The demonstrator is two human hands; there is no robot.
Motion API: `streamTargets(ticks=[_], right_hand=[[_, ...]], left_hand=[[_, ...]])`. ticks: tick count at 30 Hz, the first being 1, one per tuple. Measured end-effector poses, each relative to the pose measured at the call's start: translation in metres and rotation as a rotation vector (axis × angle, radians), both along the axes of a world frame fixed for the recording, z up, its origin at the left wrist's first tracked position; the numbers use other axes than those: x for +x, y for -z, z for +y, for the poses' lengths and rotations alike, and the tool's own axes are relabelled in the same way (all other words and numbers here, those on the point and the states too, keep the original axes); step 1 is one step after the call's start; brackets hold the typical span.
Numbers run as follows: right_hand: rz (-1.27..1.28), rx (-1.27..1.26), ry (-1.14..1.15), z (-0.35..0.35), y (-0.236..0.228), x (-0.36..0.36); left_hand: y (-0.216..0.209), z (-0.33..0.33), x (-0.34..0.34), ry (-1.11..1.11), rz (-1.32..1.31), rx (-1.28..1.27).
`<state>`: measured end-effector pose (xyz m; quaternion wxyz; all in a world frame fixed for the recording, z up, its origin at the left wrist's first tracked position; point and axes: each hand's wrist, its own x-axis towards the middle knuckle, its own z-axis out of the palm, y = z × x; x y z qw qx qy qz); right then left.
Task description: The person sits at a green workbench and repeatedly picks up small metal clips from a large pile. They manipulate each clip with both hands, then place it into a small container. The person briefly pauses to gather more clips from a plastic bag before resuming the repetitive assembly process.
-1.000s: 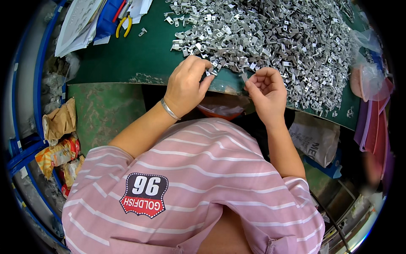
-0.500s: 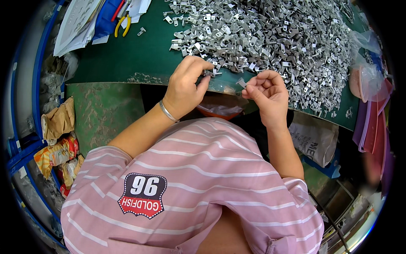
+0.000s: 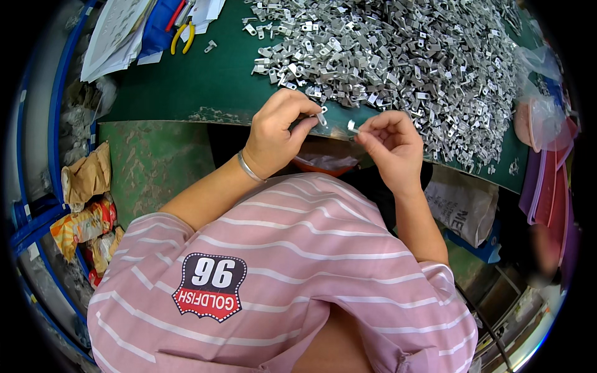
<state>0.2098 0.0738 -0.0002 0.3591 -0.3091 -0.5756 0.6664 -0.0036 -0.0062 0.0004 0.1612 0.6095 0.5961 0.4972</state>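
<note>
The left hand (image 3: 277, 133) is pinching a small metal clip (image 3: 321, 119). It has come off the heap of metal clips (image 3: 398, 62) at twelve o'clock. The right hand (image 3: 388, 146), at three o'clock of it, is now pinching a second clip (image 3: 352, 127), so both pieces are meeting above the green table (image 3: 186, 81) edge.

The work surface was a table covered with a dark green mat (image 3: 186, 87), its front edge worn and chipped. A lower green panel (image 3: 155, 161) beneath that edge showed scuffing and pale stains. Blue metal framing (image 3: 59, 124) ran along the left side. White paper sheets (image 3: 115, 31) and yellow-handled pliers (image 3: 182, 37) lay at the far left of the table. Crumpled brown and orange bags (image 3: 84, 199) sat low on the left. Pink plastic trays (image 3: 547, 180) stood at the right. Lighting was bright and even.
</note>
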Motion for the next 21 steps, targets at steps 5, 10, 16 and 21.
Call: streamTargets(ticks=[5,10,16,21], right_hand=[[-0.29,0.332,-0.21,-0.005,-0.014,-0.003],[-0.287,0.787,-0.07,-0.003,-0.005,-0.035],[-0.304,0.983,-0.089,0.0,0.005,-0.05],[-0.294,0.927,-0.164,-0.003,0.004,-0.032]], left_hand=[[-0.001,-0.004,0.002,-0.028,-0.045,0.041],[-0.003,-0.011,-0.002,0.005,0.05,0.047],[0.01,-0.03,-0.008,0.172,0.165,-0.007],[0.006,-0.023,-0.009,0.078,0.219,0.082]])
